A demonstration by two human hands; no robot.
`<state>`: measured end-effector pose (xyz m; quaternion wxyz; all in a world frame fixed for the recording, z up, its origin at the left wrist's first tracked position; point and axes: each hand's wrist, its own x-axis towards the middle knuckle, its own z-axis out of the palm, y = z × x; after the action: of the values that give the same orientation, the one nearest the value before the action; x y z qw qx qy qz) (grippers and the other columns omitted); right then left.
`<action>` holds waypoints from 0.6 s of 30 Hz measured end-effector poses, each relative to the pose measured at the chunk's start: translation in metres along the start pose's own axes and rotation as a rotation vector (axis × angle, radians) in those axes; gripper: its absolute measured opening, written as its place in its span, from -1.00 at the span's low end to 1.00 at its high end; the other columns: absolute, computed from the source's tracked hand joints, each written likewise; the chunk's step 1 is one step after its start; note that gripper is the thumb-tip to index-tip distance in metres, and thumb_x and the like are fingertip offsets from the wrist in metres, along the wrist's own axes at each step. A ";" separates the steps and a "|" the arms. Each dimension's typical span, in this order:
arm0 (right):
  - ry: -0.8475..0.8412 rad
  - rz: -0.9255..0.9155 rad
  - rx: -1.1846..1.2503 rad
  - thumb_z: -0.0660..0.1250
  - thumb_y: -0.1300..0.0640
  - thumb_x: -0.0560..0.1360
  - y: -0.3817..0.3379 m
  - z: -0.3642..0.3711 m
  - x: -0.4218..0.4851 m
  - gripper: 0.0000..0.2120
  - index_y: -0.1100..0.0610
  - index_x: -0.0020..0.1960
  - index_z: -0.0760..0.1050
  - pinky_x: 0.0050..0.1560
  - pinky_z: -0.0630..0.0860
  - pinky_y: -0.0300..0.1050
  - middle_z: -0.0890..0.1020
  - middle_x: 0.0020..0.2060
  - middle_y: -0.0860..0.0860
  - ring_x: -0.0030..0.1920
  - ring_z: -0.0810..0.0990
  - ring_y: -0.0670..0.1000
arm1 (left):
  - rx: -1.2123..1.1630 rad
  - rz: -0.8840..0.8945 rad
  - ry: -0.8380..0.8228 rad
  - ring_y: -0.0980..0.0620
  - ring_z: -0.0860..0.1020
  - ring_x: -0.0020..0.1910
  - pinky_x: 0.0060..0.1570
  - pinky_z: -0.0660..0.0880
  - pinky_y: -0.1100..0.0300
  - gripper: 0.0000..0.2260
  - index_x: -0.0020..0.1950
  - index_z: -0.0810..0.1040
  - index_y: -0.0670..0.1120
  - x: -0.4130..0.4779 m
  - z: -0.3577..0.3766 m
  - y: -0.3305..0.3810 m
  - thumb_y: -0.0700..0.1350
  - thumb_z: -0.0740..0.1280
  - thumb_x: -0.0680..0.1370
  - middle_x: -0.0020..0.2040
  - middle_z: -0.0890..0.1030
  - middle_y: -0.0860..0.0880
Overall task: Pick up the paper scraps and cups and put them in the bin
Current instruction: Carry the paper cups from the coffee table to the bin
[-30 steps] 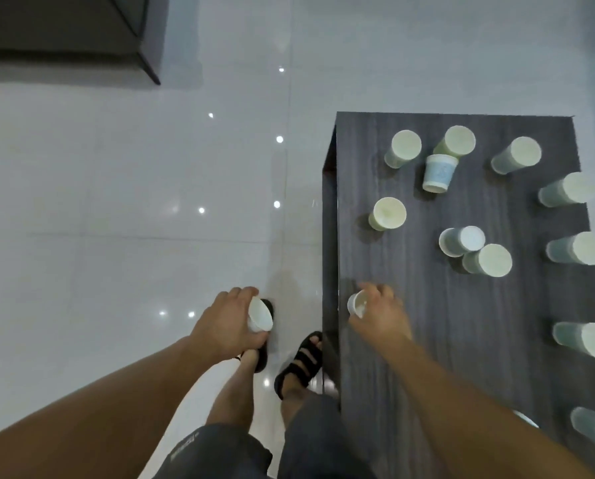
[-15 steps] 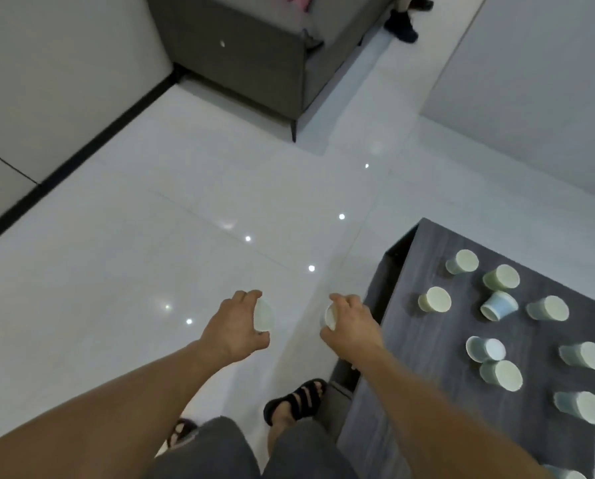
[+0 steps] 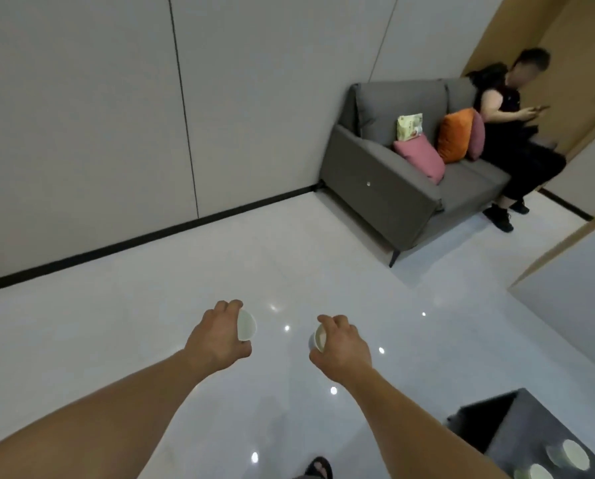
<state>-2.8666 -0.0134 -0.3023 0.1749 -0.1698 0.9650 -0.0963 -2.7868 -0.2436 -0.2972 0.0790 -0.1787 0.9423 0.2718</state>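
Left hand (image 3: 216, 337) grips a white cup (image 3: 247, 325), right hand (image 3: 341, 347) grips a second cup (image 3: 318, 341), both half hidden in the grip

I take this for a living room or lounge. A grey fabric sofa (image 3: 386, 188) stands against pale panelled walls (image 3: 81, 115), with a pink square cushion (image 3: 420, 157) and an orange cushion (image 3: 453, 136) on its seat. A person (image 3: 507, 133) sits at its far end. The floor is glossy white tile (image 3: 151, 323), and there's a low dark wood-grain table (image 3: 538, 420).
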 end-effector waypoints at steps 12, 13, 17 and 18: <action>-0.077 -0.473 -0.139 0.31 -0.09 0.45 -0.253 0.021 0.111 -0.33 -0.07 0.50 0.17 0.13 0.47 -0.06 0.31 0.36 -0.04 0.28 0.38 0.05 | -0.147 -0.386 0.283 -0.06 0.35 0.30 0.16 0.45 0.07 -0.28 0.48 0.18 0.00 -0.002 -0.124 -0.188 0.05 0.42 0.40 0.35 0.32 -0.02; -0.088 -0.515 -0.143 0.31 -0.09 0.45 -0.274 0.025 0.124 -0.33 -0.07 0.50 0.17 0.14 0.47 -0.06 0.31 0.36 -0.04 0.28 0.37 0.05 | -0.151 -0.433 0.304 -0.06 0.35 0.29 0.15 0.45 0.07 -0.28 0.47 0.18 -0.01 -0.002 -0.135 -0.206 0.04 0.43 0.39 0.34 0.32 -0.02; -0.148 -0.680 -0.156 0.31 -0.09 0.46 -0.364 0.040 0.171 -0.34 -0.08 0.51 0.16 0.13 0.48 -0.09 0.30 0.36 -0.05 0.28 0.37 0.03 | -0.179 -0.654 0.413 -0.08 0.40 0.24 0.10 0.45 0.08 -0.28 0.44 0.23 -0.02 -0.011 -0.185 -0.279 0.04 0.47 0.36 0.31 0.36 -0.05; -0.163 -0.720 -0.162 0.30 -0.09 0.47 -0.388 0.042 0.181 -0.34 -0.08 0.51 0.16 0.13 0.48 -0.09 0.30 0.37 -0.05 0.28 0.37 0.02 | -0.183 -0.713 0.443 -0.09 0.41 0.24 0.09 0.45 0.07 -0.29 0.43 0.24 -0.02 -0.014 -0.197 -0.297 0.03 0.47 0.36 0.30 0.36 -0.05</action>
<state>-2.8966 -0.4423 -0.3015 0.1920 -0.5186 0.8309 -0.0611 -2.6712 -0.5795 -0.2720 -0.0525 -0.5536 0.7878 0.2650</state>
